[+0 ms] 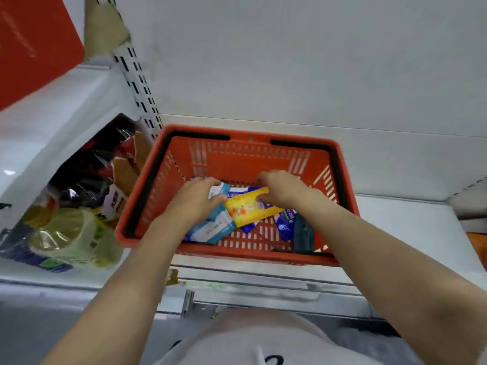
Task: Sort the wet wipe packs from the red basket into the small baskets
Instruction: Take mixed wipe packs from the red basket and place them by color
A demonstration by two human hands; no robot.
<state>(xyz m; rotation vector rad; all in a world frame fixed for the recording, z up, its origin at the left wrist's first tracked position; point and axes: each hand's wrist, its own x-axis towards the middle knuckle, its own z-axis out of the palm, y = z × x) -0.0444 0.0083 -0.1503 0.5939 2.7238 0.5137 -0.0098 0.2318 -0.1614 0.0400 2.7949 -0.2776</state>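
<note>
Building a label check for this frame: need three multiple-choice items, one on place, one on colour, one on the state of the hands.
1. Where does the red basket stand?
A. on a white shelf
B. on the floor
C. hung from a hook

2. What colour is the pack lying on top, between the hands?
A. green
B. yellow
C. black

3. What are the hands doing?
A. both hang outside the basket
B. only the left hand is inside it
C. both are inside it, on the packs

Key: 1 A, the basket sits on the white shelf. 2 B, the yellow pack lies over the blue and white packs. 3 C, the left hand rests on a blue and white pack and the right hand pinches the yellow pack's end.
</note>
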